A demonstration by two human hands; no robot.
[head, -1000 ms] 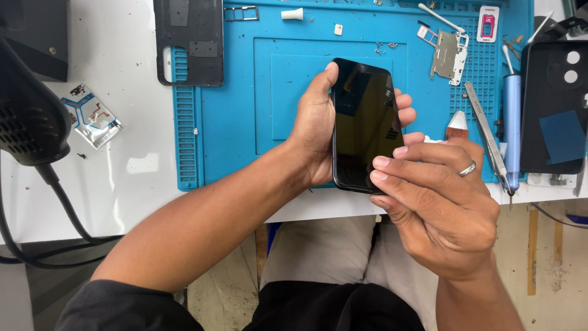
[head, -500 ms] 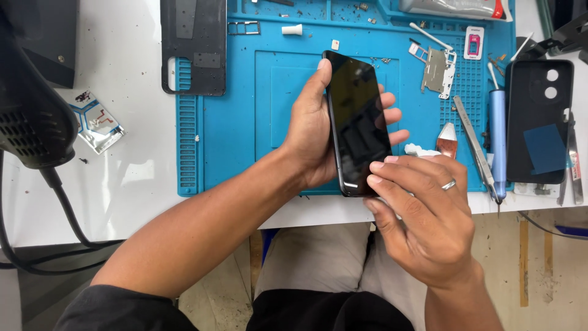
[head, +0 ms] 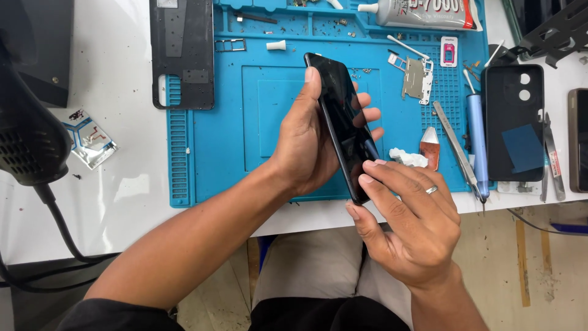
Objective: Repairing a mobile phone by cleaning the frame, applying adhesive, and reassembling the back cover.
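Head view: left hand (head: pixel 306 153) grips the black phone (head: pixel 344 122), now tilted steeper above the blue mat (head: pixel 257 122); right hand (head: pixel 410 233) fingers (head: pixel 373 181) press its lower edge, seating it.

Our left hand (head: pixel 306 150) raised above bench, palm turned inward, thumb extended up along near edge of held item, fingers wrapped behind, tips showing on far side. Left forearm bare, angled up from lower left. Our right hand (head: pixel 407 230) palm down, fingers (head: pixel 383 184) extended, tips pressing at lower end; ring on one finger.
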